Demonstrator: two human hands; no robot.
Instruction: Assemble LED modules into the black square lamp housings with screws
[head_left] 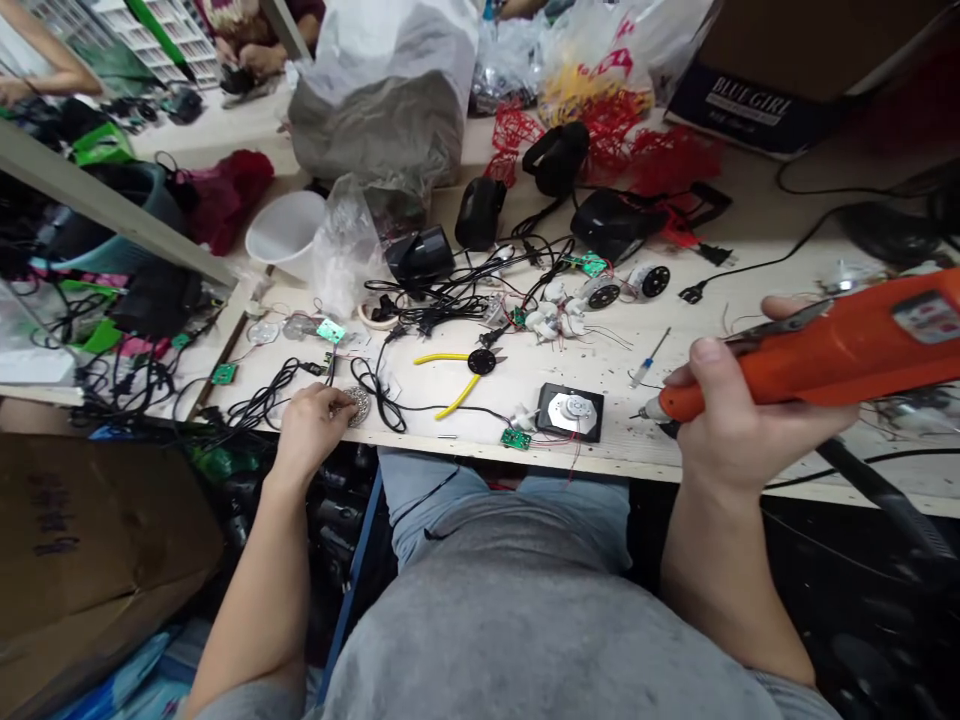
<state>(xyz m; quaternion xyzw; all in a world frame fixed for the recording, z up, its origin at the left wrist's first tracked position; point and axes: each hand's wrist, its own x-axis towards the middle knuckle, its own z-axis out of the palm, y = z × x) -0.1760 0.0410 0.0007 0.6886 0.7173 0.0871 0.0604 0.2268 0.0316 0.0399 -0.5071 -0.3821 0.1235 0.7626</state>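
At ten o'clock on the bench [465, 380], the left hand [311, 435] pinches a small round metal mesh disc [358, 405] between closed fingers [336, 402], while at two o'clock the right hand [750, 415] wraps firmly around an orange rotary tool [840, 350].

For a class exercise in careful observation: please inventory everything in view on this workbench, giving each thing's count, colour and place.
Pliers: one, yellow handles, middle of bench.
Circuit boards: at least four, green, scattered along bench.
Square plate with disc: one, black and silver, near front edge.
Wheels: two, black and white, right of centre.
Cables: tangled bunch, black, behind pliers.
Bowl: one, white, back left.
Plastic netting: red, far back.
Metal mesh disc: one, silver, at left hand.
Rotary tool: one, orange, in right hand.
Left hand: pinching disc.
Right hand: gripping tool.
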